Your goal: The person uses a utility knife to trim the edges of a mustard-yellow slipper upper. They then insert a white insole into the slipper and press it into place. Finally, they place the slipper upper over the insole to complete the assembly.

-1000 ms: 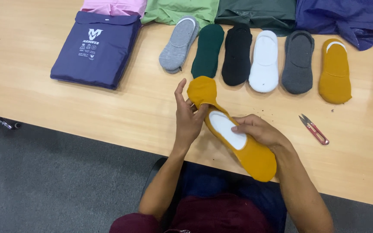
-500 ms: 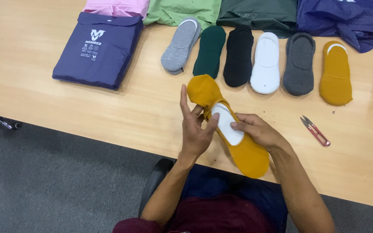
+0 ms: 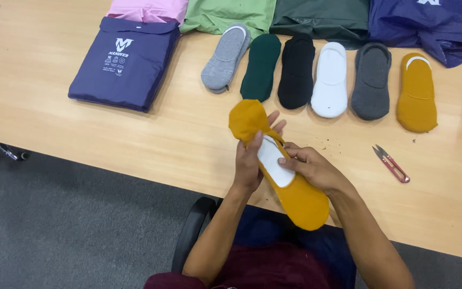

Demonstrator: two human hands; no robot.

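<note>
I hold a mustard-yellow low-cut sock (image 3: 300,200) with a white inner lining above the near table edge. My left hand (image 3: 252,160) grips its toe half, thumb pressed on the fabric, fingers behind it. My right hand (image 3: 314,168) holds the sock's rim from the right, fingertips at the white lining. The toe end bulges up past my left fingers. The heel end hangs toward my lap.
On the wooden table (image 3: 81,134) lie several low-cut socks in a row: grey (image 3: 224,59), dark green (image 3: 260,67), black (image 3: 296,69), white (image 3: 330,77), dark grey (image 3: 371,80), mustard (image 3: 416,91). Folded packaged garments sit behind, a navy one (image 3: 124,64) at left. Small red-handled snips (image 3: 391,163) lie at right.
My left hand has closed from an open, upright pose onto the sock's toe half. The sock has shifted slightly right and up, and my right hand moved with it.
</note>
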